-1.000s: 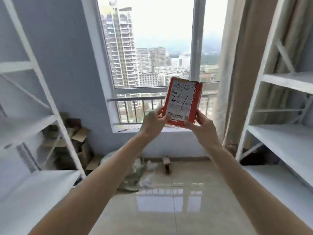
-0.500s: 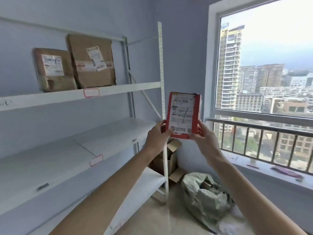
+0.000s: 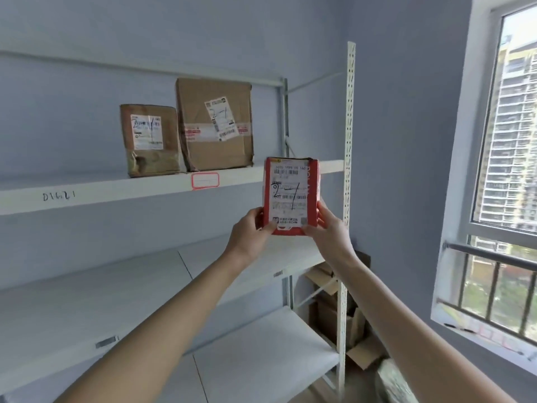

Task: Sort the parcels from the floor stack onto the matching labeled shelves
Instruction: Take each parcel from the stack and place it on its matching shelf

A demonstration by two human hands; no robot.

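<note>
Both hands pinch red parcel by its bottom corners: left hand, right hand. Held upright, label w/ "2-1" facing viewer, prob. for matching. Up-left of grip, top shelf carries two brown parcels also marked 2-1.

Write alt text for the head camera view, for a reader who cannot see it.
Two bare hands, left hand and right hand, hold up a red parcel whose white label is handwritten "2-1", in front of a white shelf unit. Two brown parcels stand on its upper shelf, and a window is at right.
</note>
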